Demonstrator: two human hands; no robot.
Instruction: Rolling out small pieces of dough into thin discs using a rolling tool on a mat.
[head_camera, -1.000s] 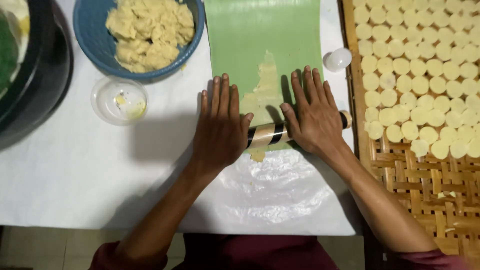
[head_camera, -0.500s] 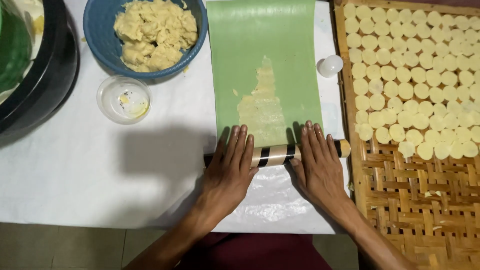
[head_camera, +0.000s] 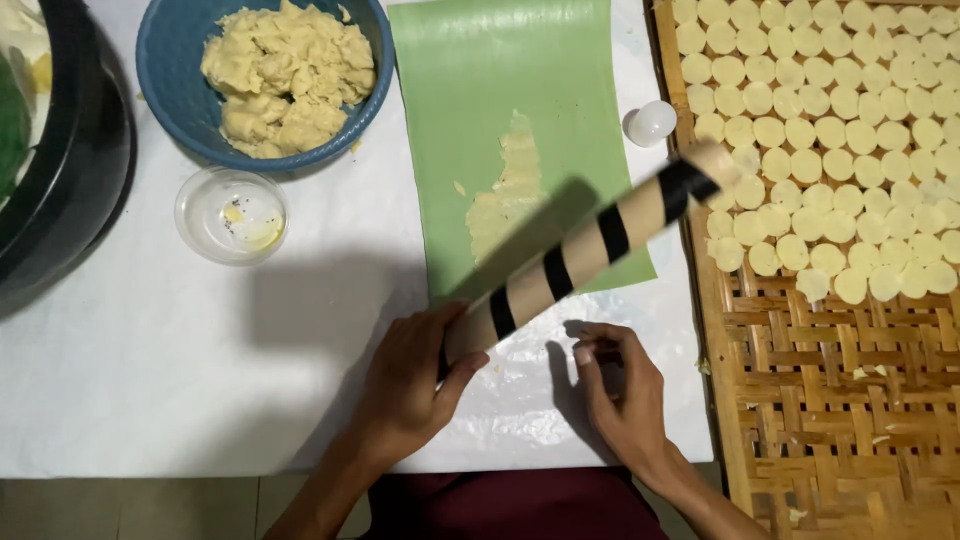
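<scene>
My left hand (head_camera: 412, 385) grips the near end of a tan rolling pin with black stripes (head_camera: 590, 250), lifted and slanting up to the right over the green sheet (head_camera: 500, 90). A thin flattened strip of pale dough (head_camera: 508, 190) lies on that sheet. My right hand (head_camera: 620, 385) hovers with fingers curled over the clear plastic (head_camera: 520, 400) at the near edge, just below the pin, holding nothing that I can make out.
A blue bowl (head_camera: 165, 70) of pale dough lumps sits at the far left. Near it is a small glass dish (head_camera: 232, 215) and a big black pot (head_camera: 70, 170). A woven bamboo tray (head_camera: 830, 400) at right holds several dough rounds; a small white cap (head_camera: 651, 123) lies beside it.
Both hands were flat on the pin, rolling it toward me over the dough. Now the left hand has picked the pin up at an angle and the right hand has let go.
</scene>
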